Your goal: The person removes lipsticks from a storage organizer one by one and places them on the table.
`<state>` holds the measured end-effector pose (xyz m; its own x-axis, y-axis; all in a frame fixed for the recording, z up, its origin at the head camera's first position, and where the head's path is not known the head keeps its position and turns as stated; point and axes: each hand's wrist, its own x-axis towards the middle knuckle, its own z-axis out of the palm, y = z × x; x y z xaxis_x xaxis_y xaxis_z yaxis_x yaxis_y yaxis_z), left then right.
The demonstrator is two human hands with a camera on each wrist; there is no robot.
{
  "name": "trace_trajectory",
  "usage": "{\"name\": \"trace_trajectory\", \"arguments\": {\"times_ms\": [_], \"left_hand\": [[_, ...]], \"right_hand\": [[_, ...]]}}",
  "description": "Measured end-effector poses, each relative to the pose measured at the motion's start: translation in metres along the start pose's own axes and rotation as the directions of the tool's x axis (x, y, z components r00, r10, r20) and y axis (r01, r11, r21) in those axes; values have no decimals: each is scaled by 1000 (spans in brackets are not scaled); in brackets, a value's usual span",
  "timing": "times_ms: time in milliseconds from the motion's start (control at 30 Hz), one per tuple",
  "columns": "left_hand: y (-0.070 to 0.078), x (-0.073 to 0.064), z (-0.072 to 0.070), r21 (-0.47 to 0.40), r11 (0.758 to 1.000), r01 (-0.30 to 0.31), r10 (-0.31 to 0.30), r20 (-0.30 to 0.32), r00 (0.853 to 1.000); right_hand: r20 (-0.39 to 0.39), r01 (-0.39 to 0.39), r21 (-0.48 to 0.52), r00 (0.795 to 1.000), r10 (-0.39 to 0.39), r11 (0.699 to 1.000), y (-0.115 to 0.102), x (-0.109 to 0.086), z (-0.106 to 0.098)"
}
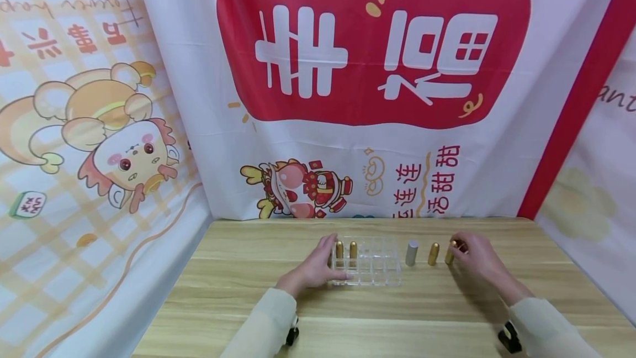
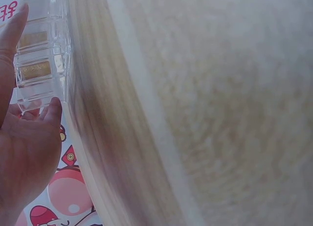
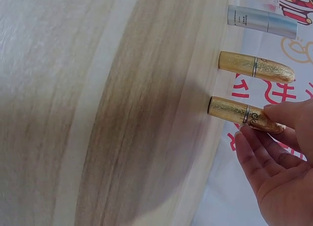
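A clear plastic lipstick organizer (image 1: 391,277) with several compartments stands on the table. My left hand (image 1: 314,267) grips its left end, thumb along the front and fingers behind. Two gold lipsticks (image 1: 353,253) stand upright in its left back compartments; in the left wrist view they show through the organizer wall (image 2: 59,64). To its right are a silver tube (image 1: 411,253) and a gold lipstick (image 1: 434,254), both upright. My right hand (image 1: 478,257) pinches the upper part of another gold lipstick (image 3: 227,110), farthest right, its base at or very near the tabletop.
The wooden table (image 1: 377,319) ends at a white cloth backdrop (image 1: 194,70) with a red printed panel. A patterned cloth (image 1: 89,142) hangs on the left, and another pale cloth (image 1: 596,192) on the right.
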<state>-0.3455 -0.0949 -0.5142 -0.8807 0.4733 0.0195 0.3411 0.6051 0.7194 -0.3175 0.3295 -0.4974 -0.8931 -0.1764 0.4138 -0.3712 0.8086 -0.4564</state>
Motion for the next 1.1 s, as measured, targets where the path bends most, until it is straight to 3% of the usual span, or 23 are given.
{"name": "trace_trajectory", "arguments": {"times_ms": [700,1100], "left_hand": [[-2,1,1,-11,1000,7,-7,-1,1000],[-3,1,2,-14,1000,10,-10,-9,1000]], "right_hand": [[6,-35,-34,999,35,999,2,-2,-1],[17,-40,14,999,40,999,1,-5,1]]}}
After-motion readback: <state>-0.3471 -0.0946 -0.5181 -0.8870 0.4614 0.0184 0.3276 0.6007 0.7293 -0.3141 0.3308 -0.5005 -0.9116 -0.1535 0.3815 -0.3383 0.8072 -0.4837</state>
